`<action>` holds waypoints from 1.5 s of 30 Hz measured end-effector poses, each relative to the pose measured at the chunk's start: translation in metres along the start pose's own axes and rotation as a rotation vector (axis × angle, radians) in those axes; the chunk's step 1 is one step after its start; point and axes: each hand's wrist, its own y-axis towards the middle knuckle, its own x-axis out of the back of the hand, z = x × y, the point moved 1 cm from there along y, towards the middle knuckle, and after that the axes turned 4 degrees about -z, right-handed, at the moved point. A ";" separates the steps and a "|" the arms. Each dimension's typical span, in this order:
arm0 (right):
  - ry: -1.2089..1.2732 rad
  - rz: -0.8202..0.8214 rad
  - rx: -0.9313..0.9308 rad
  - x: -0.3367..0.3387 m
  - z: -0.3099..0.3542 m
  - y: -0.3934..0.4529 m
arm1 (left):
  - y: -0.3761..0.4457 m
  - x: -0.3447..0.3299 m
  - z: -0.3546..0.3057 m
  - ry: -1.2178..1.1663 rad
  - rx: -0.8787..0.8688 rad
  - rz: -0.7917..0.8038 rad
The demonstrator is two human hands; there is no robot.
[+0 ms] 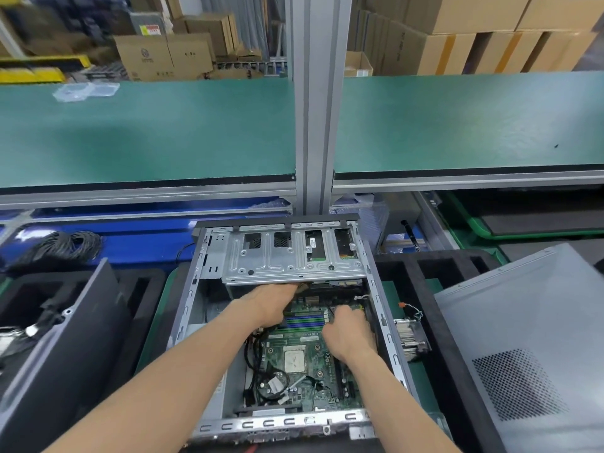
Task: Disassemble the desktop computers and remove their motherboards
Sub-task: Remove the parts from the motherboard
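Green motherboard (295,364) lies inside the open grey steel case (209,282), at six o'clock. Both hands' grips are unclear: left (273,304) under the drive cage (294,256), right (348,331) fingers curled on the board. Tugging could snap connectors.

Both forearms reach fwd; left hand (273,302) fingers extended, hidden at tips; right hand (348,330) fingers curled down

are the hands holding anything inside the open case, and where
Cannot be told. Left hand reaches under the silver metal drive cage, fingertips hidden; right hand rests curled on the green motherboard.
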 end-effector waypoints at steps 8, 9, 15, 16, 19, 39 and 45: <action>-0.006 0.025 0.022 0.001 0.001 -0.002 | -0.018 0.004 0.023 0.127 0.146 0.143; -0.006 0.023 0.023 0.001 0.002 -0.002 | -0.019 0.005 0.025 0.131 0.151 0.145; -0.017 0.023 0.028 0.001 0.002 -0.002 | -0.019 0.003 0.022 0.166 0.139 0.113; -0.015 0.032 0.033 0.001 0.002 -0.002 | -0.019 0.003 0.023 0.171 0.139 0.110; 0.005 0.063 0.056 -0.002 0.004 -0.002 | -0.019 0.003 0.022 0.157 0.142 0.099; 0.010 0.083 0.184 -0.012 0.007 -0.001 | -0.015 0.012 0.023 -0.246 0.298 0.216; -0.005 0.082 0.201 -0.011 0.008 -0.002 | -0.009 0.008 0.022 -0.086 0.285 0.288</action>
